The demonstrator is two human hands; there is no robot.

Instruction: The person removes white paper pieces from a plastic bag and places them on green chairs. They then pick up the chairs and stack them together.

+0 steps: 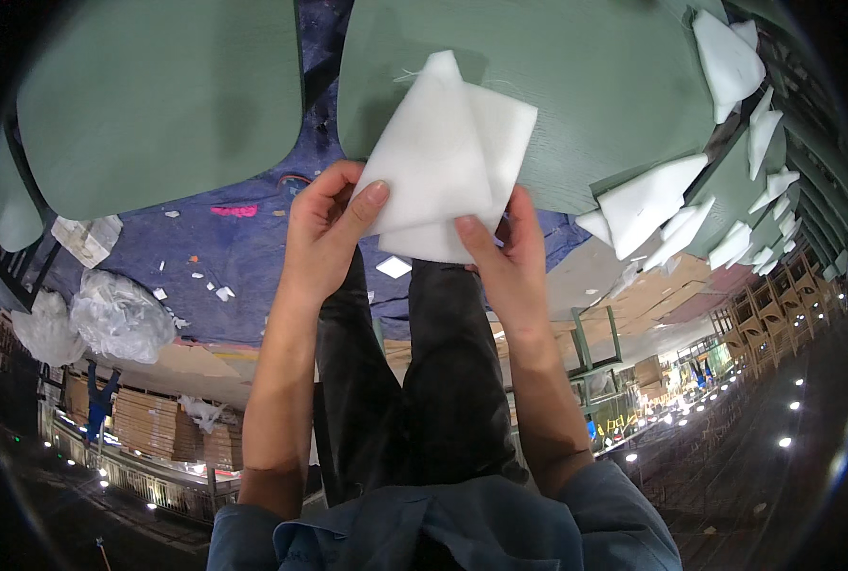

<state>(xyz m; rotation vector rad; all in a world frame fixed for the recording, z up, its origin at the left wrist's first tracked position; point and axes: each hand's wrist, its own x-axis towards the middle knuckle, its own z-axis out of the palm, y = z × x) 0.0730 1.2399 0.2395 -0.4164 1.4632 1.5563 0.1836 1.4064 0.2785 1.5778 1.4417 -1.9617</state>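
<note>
Step, as judged: you are handling white foam sheeting (pixel 429 157), held over the near edge of a green panel (pixel 614 95). Your left hand (pixel 317 238) pinches its left edge, thumb on top; your right hand (pixel 517 262) has its grip on the lower right part. Two layers overlap askew; folded or separate, cannot tell. Next move likely calls for light, even pressure: foam looks soft, matte. Panel: flat, faintly grained, round-cornered.

Blue-grey shirt (pixel 524 523), black trousers (pixel 453 381)
</note>
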